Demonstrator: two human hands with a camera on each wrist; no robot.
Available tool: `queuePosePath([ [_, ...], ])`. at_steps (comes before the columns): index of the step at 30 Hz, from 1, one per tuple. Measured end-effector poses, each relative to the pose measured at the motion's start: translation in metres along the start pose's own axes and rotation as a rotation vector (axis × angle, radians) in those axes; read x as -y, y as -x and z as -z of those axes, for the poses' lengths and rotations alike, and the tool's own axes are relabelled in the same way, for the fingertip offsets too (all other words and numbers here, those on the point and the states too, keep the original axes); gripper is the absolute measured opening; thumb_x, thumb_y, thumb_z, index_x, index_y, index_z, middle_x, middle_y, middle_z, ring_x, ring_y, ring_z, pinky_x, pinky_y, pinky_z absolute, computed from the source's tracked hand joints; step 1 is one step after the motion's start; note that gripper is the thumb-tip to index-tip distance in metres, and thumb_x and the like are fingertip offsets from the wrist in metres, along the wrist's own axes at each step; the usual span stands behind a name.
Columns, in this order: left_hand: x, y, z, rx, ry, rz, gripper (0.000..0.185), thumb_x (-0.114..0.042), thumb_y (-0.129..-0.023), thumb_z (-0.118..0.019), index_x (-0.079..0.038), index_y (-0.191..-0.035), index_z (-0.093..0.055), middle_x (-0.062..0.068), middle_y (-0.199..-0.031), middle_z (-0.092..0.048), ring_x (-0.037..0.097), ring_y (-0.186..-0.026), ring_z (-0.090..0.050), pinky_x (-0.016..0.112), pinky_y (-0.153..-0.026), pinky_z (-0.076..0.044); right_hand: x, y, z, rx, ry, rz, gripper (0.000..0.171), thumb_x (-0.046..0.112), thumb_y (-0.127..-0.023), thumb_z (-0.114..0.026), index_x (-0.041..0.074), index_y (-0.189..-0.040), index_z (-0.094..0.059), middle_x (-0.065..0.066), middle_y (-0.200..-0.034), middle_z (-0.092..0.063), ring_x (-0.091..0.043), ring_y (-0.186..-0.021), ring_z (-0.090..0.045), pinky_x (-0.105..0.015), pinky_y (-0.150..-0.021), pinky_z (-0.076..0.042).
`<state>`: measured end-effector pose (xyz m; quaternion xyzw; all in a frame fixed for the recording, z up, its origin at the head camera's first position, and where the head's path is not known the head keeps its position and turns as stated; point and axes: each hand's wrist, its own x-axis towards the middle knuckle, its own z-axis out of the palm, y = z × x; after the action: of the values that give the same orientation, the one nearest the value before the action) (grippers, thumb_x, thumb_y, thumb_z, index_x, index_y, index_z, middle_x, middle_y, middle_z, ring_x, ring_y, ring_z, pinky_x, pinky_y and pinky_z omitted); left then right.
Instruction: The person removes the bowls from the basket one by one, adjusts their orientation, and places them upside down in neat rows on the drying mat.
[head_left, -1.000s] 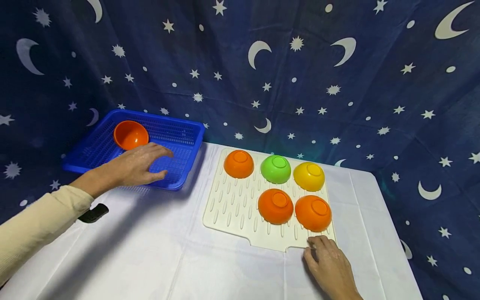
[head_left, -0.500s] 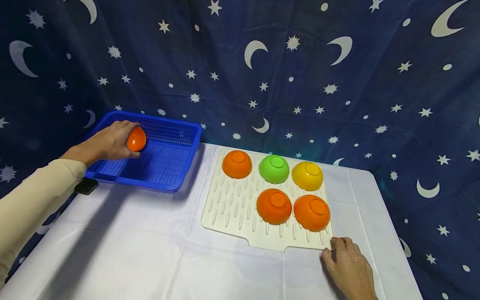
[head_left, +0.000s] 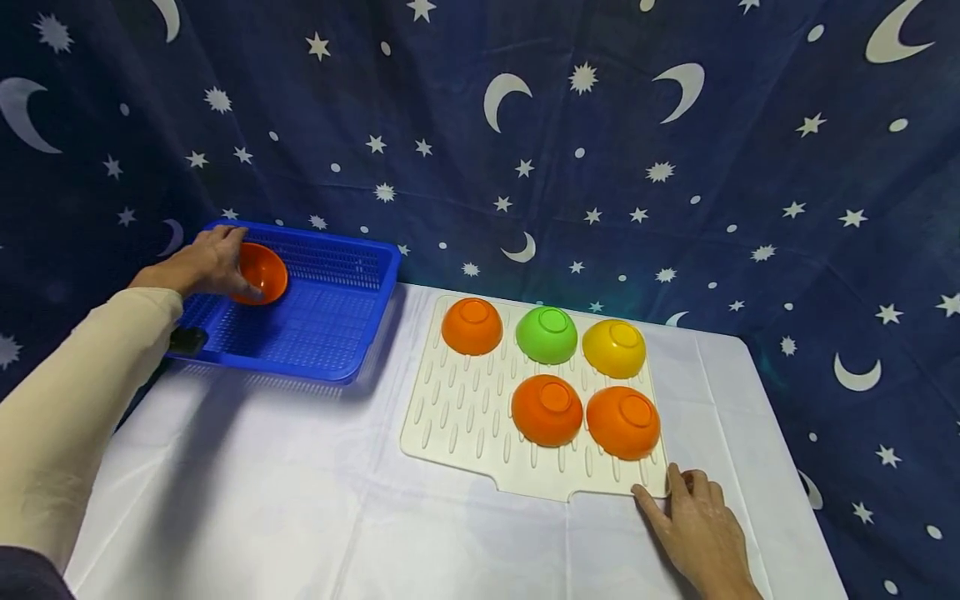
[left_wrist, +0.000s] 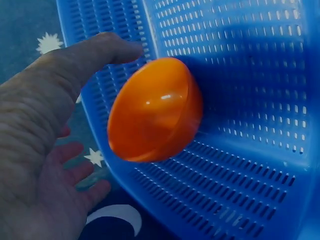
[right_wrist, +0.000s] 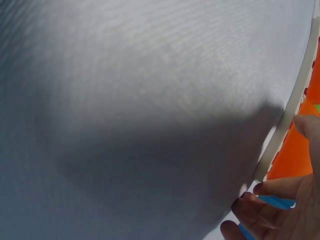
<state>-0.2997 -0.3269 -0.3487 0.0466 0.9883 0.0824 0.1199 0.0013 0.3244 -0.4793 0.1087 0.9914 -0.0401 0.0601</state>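
Your left hand (head_left: 198,265) lies open beside one orange bowl (head_left: 258,272) in the basket (head_left: 330,333), gap clear only in the wrist view; five bowls sit on the mat (head_left: 457,408), your open right hand (head_left: 693,533) touching its corner

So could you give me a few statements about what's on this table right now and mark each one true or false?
1. Five bowls sit upside down on the cream mat. True.
2. The green bowl stands in the far row between an orange bowl and the yellow bowl. True.
3. The left hand is at a green bowl in the blue basket. False: the bowl in the basket is orange.
4. The right hand grips one of the bowls on the mat. False: it rests on the white cloth at the mat's near right corner and holds no bowl.
5. The basket stands on the mat. False: it stands left of the mat, apart from it.
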Motion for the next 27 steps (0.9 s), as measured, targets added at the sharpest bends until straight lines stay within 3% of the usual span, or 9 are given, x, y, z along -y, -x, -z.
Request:
queuePosePath([
  [10, 0.016, -0.006, -0.007, 0.107, 0.023, 0.043, 0.128, -0.022, -0.072, -0.089, 0.012, -0.154, 0.003, 0.041, -0.156, 0.005, 0.064, -0.139, 0.001, 0.074, -0.110, -0.008, 0.001, -0.001, 0.004, -0.015, -0.004, 0.042, 0.088, 0.062, -0.095, -0.059, -0.017, -0.133, -0.053, -0.034, -0.114, -0.049, -0.048, -0.102, -0.050, -0.064, -0.083, -0.049],
  [14, 0.018, -0.008, -0.011, 0.116, -0.007, 0.058, 0.127, -0.020, -0.071, -0.090, 0.014, -0.152, 0.001, 0.041, -0.154, -0.002, 0.065, -0.136, -0.007, 0.074, -0.109, -0.013, -0.002, -0.002, 0.007, -0.026, -0.018, 0.064, 0.088, 0.064, -0.094, -0.059, -0.016, -0.131, -0.055, -0.030, -0.111, -0.052, -0.046, -0.100, -0.052, -0.063, -0.080, -0.050],
  [18, 0.019, -0.010, -0.015, 0.103, -0.044, 0.079, 0.122, -0.020, -0.070, -0.091, 0.016, -0.150, -0.005, 0.045, -0.142, -0.008, 0.066, -0.129, -0.016, 0.076, -0.106, -0.022, -0.003, -0.004, 0.007, -0.014, -0.014, 0.051, 0.087, 0.063, -0.094, -0.060, -0.017, -0.129, -0.056, -0.029, -0.108, -0.051, -0.046, -0.098, -0.052, -0.062, -0.079, -0.051],
  [24, 0.021, -0.009, -0.019, 0.101, -0.044, 0.153, 0.118, -0.010, -0.069, -0.089, 0.015, -0.150, -0.007, 0.045, -0.131, -0.010, 0.067, -0.123, -0.017, 0.079, -0.100, -0.026, -0.003, -0.004, 0.007, 0.001, -0.014, 0.042, 0.088, 0.063, -0.094, -0.060, -0.017, -0.129, -0.055, -0.029, -0.109, -0.051, -0.046, -0.098, -0.052, -0.062, -0.080, -0.051],
  [27, 0.020, -0.007, -0.020, 0.094, -0.046, 0.152, 0.118, -0.009, -0.069, -0.089, 0.014, -0.151, -0.006, 0.045, -0.132, -0.008, 0.068, -0.123, -0.016, 0.079, -0.101, -0.026, -0.003, -0.003, 0.007, -0.013, -0.020, 0.050, 0.086, 0.062, -0.094, -0.061, -0.016, -0.128, -0.056, -0.028, -0.107, -0.051, -0.046, -0.098, -0.053, -0.062, -0.078, -0.051],
])
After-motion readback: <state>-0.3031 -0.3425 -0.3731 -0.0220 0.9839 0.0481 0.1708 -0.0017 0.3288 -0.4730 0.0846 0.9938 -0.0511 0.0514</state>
